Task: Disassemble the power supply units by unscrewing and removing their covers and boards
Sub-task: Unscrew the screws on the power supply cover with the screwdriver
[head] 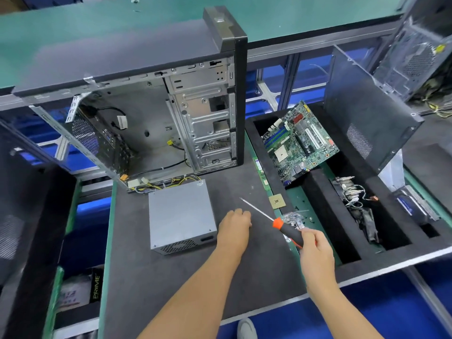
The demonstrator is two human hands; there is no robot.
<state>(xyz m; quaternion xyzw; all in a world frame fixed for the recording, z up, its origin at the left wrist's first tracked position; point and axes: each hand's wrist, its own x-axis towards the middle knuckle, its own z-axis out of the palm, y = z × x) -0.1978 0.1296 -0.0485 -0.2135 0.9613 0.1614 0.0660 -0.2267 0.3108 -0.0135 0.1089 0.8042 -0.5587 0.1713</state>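
Note:
A grey metal power supply unit [181,216] lies on the dark work mat [171,277], its cover on, with its yellow and black cable bundle [168,183] trailing back toward the open computer case [151,113]. My left hand [234,222] rests on the mat just right of the unit, fingers curled, holding nothing. My right hand [314,248] grips the black and orange handle of a screwdriver [276,222], whose thin shaft points up-left over the mat, clear of the unit.
The emptied tower case stands behind the unit. To the right, foam bins hold a motherboard [299,143], a heatsink with wires [352,194] and a drive [413,204]. A CPU chip [277,201] and a clear plastic part [294,220] lie near the screwdriver. A side panel [367,106] leans at right.

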